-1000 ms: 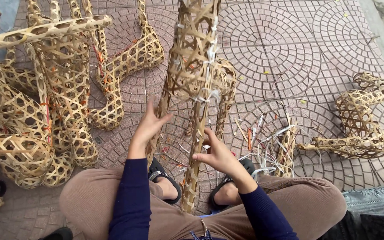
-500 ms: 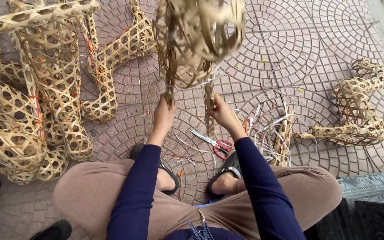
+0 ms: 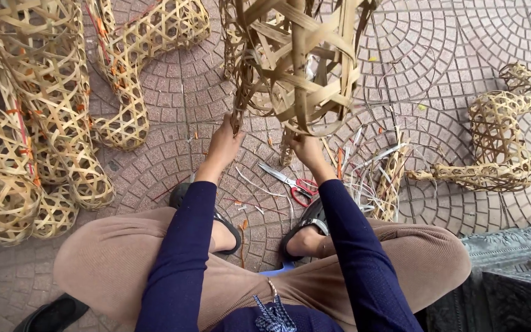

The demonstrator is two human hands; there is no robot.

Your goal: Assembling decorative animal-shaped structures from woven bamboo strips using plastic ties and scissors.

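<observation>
A woven bamboo frame (image 3: 302, 61), open lattice, hangs lifted in front of me and fills the top middle of the head view. My left hand (image 3: 224, 144) grips one lower leg of the bamboo frame. My right hand (image 3: 305, 147) is closed on another lower leg of it. Both arms wear dark blue sleeves. Red-handled scissors (image 3: 290, 183) lie on the paving just below my right hand, between my sandalled feet.
Several finished bamboo lattice frames are piled at the left (image 3: 38, 123), one lies at the top (image 3: 149, 55), another at the right (image 3: 496, 141). Loose bamboo strips (image 3: 370, 172) litter the brick paving by my right knee. A dark stone block (image 3: 517, 276) stands at bottom right.
Both hands have raised the bamboo frame off the ground toward the camera, so it now hangs higher and nearer. The scissors underneath have come into sight.
</observation>
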